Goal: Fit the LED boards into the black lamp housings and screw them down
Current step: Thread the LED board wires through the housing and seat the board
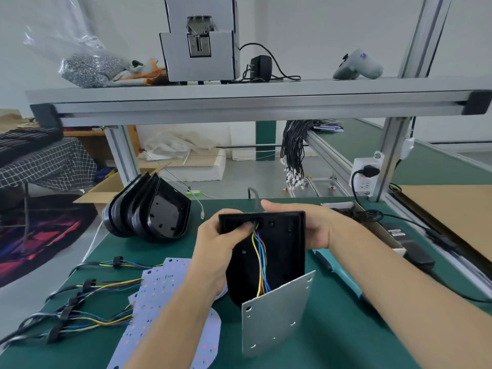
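A black lamp housing (269, 251) is held above the green worktop (346, 328) by both hands, its hollow side turned toward the camera. The left hand (215, 251) is curled round the housing's left edge, fingers pinched at the wire hole near the top; the right hand (316, 225) is clamped on the top right corner. Coloured wires (259, 259) are seen running from that hole down to an LED board (277, 315), which hangs tilted at the housing's lower end, bare metal back outward. More LED boards (159, 288) with wire harnesses (87, 307) are spread on the worktop at the left. A stack of housings (149, 211) is laid behind them. A shelf (239, 99) is fixed above.
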Demonstrator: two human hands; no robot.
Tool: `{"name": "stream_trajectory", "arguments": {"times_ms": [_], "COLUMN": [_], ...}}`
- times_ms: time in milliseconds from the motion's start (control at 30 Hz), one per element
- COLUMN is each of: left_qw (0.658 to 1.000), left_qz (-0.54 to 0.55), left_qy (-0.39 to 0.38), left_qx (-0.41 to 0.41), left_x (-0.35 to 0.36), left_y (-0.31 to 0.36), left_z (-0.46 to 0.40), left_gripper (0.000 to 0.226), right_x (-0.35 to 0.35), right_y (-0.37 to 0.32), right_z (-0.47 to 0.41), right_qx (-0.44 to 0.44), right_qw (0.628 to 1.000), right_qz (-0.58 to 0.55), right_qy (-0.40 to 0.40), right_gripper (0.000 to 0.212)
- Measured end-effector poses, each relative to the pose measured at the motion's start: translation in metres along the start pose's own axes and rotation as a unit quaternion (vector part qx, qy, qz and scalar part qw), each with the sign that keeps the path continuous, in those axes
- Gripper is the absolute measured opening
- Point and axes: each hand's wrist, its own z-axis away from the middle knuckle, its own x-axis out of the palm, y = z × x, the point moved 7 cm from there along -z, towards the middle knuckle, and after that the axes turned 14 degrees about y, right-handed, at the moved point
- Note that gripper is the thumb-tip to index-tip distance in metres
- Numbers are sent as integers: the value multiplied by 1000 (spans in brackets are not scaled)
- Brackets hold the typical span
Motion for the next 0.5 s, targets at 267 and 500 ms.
{"name": "stream_trajectory", "arguments": {"times_ms": [267, 500], "left_qw": [999, 998], "left_qz": [36, -5], "left_qy": [-5, 58], "left_qx": [20, -13], "left_x": [5, 10], "left_y": [-2, -11], "left_z": [4, 8], "left_gripper": [21, 16], "right_x": [-6, -28], "right_y": [-6, 8], "right_z": [-25, -26], "right_qx": [-43, -65], "right_qw": [990, 980], "right_qz": [-121, -119], "right_qy": [56, 144], "right_gripper": [24, 29]}}
